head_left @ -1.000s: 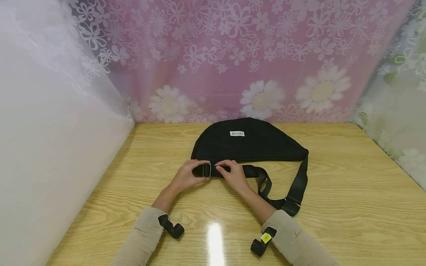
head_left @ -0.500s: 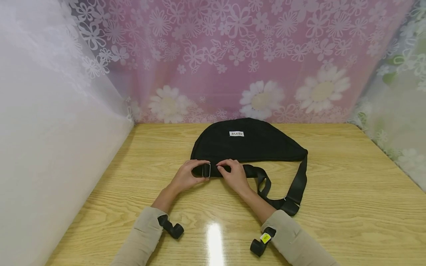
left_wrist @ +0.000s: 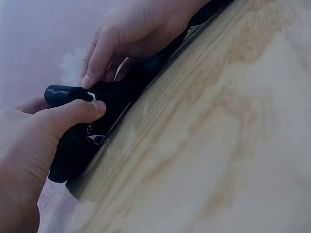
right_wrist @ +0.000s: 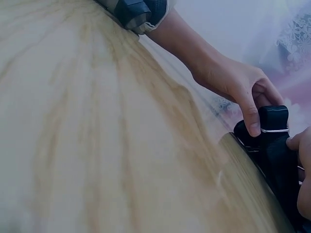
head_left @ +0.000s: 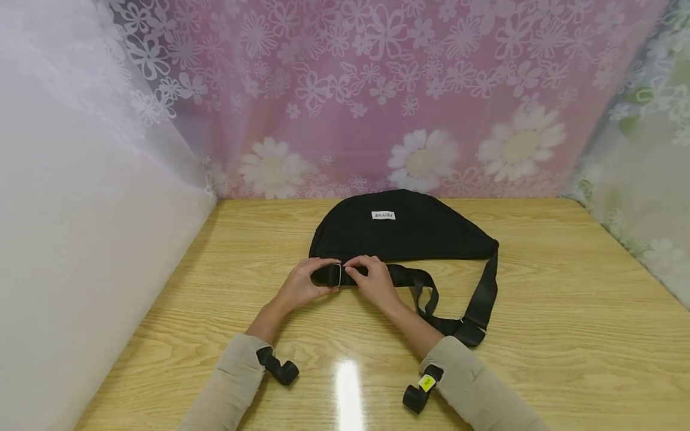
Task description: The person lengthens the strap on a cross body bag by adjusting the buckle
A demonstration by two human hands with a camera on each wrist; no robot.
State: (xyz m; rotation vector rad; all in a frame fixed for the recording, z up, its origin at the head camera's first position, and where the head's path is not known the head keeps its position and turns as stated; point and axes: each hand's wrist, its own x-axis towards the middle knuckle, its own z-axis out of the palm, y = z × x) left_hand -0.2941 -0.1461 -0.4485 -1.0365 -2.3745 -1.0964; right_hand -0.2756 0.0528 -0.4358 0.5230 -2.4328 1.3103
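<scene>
A black half-moon bag [head_left: 404,230] with a small white label lies at the back of the table. Its black webbing strap [head_left: 404,275] runs along the near edge. My left hand [head_left: 302,284] grips a silver metal strap slider [head_left: 339,275] by its ends, thumb at the near end and fingers at the far one. In the left wrist view, webbing stands up in a loop [left_wrist: 65,94] beside the slider. Just right of it, my right hand [head_left: 374,281] pinches the strap between thumb and forefinger; the other fingers are partly hidden.
The strap's slack curls to the right, with a second slider [head_left: 474,330] near my right forearm. A wooden table [head_left: 560,311] bears everything. A pink flowered curtain [head_left: 350,90] hangs behind, and a white panel [head_left: 97,197] stands at the left.
My right hand has shifted slightly left, closer to the slider. The webbing left of the slider looks a little fuller. My left hand has stayed in place.
</scene>
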